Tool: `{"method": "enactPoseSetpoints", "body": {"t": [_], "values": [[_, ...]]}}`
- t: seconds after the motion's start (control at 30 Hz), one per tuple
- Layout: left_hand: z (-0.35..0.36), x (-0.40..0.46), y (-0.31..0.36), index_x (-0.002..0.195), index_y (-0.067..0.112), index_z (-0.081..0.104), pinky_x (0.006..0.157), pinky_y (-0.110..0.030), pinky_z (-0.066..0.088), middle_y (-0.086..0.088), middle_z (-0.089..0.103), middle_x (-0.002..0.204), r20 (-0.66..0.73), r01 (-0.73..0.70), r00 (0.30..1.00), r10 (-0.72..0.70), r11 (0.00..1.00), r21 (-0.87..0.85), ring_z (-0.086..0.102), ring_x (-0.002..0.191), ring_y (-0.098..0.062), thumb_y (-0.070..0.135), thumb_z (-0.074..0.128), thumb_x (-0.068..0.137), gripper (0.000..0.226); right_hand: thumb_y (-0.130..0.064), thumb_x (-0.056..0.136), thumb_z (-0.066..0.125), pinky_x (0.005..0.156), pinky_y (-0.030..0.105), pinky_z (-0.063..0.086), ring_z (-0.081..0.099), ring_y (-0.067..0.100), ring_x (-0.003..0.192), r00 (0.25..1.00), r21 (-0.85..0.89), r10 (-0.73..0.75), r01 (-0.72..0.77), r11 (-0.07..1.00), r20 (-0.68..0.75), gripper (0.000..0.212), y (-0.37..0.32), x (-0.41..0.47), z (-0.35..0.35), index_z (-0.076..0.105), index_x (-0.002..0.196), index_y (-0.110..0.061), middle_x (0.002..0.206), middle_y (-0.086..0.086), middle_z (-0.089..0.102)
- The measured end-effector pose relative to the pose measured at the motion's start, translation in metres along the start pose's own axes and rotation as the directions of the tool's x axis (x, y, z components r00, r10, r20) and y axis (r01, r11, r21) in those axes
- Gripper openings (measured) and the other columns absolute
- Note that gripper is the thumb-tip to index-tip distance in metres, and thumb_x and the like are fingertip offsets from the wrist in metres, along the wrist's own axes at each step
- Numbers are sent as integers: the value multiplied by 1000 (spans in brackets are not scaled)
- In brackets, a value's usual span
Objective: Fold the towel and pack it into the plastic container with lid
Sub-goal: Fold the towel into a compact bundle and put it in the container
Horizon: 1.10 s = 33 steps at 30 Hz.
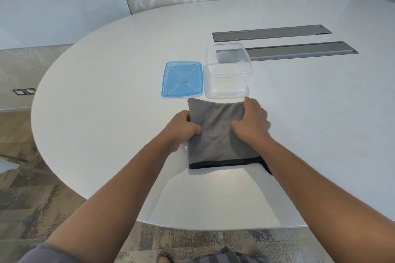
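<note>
A grey towel with a black hem lies folded into a thick rectangle on the white table. My left hand grips its left edge, thumb on top and fingers underneath. My right hand holds the right side, fingers curled around the far right corner. Just beyond the towel stands a clear plastic container, upright and with nothing inside. Its blue lid lies flat on the table to the container's left, touching it.
Two long grey cable slots are set into the tabletop behind and to the right of the container. The table's rounded edge curves along the left and the near side. Patterned carpet lies below.
</note>
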<state>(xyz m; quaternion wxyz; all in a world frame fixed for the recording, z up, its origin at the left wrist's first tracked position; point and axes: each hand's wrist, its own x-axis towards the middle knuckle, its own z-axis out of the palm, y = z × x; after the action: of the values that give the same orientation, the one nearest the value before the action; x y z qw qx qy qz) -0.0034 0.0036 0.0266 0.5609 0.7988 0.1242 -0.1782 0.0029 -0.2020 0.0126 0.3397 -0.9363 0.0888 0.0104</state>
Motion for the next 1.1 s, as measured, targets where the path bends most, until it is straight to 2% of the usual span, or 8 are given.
{"method": "enactPoseSetpoints", "body": {"t": [0.17,0.27,0.37,0.47,0.6,0.77,0.93,1.1], "values": [[-4,4,-6,123,13,55,93,-43,58,-9,68,119,48,-41,998,44,997,-62,66,110,-30,-12,68,77,54,-36,61,76,91,53,52,53,31,114,983,141,120,-140,980,141,66,23,15,-22,35,111,-30,127,1,54],[-6,5,-11,126,15,54,97,-47,57,-7,69,121,60,-80,994,87,990,-117,66,112,-29,-13,66,74,60,-21,70,87,82,35,53,54,24,114,964,317,90,-170,933,251,94,29,20,-29,33,147,-19,139,0,51],[-7,5,-16,130,16,55,95,-49,59,-7,68,122,46,-136,988,144,980,-147,66,113,-30,-14,65,73,66,-7,77,86,74,25,45,53,20,108,956,351,52,-156,923,289,106,32,23,-31,20,160,-9,121,-3,55],[-7,4,-21,130,16,56,94,-51,59,-10,69,120,36,-173,983,181,970,-169,67,112,-32,-18,63,75,65,-7,76,87,78,28,43,55,21,101,952,335,38,-144,931,303,92,33,28,-31,35,153,-6,99,-8,53],[-10,5,-23,129,13,58,92,-46,60,-11,70,120,81,-153,982,172,967,-203,67,113,-33,-19,63,76,62,-14,68,91,69,29,45,54,18,78,940,246,15,-104,964,340,48,33,32,-31,60,105,-8,87,1,53],[-16,3,-19,130,8,64,89,-40,60,-14,73,123,192,-75,970,147,937,-340,69,112,-35,-3,78,83,50,-6,71,87,86,40,57,68,29,91,939,258,-16,-78,963,343,39,30,32,-30,70,106,-5,108,20,71],[-18,9,-15,130,2,63,95,-48,54,-18,70,121,239,-87,956,170,943,-323,66,108,-35,-4,71,65,65,-4,73,85,73,29,51,65,22,93,930,301,-51,-66,951,365,47,33,32,-27,66,115,-12,100,3,67],[-21,12,-14,122,2,64,91,-44,52,-16,67,111,372,-137,895,246,945,-297,63,104,-31,-11,61,66,57,-5,62,85,96,45,56,61,20,113,914,444,-162,-22,896,372,67,35,33,-29,55,119,-22,120,-2,66]]}}
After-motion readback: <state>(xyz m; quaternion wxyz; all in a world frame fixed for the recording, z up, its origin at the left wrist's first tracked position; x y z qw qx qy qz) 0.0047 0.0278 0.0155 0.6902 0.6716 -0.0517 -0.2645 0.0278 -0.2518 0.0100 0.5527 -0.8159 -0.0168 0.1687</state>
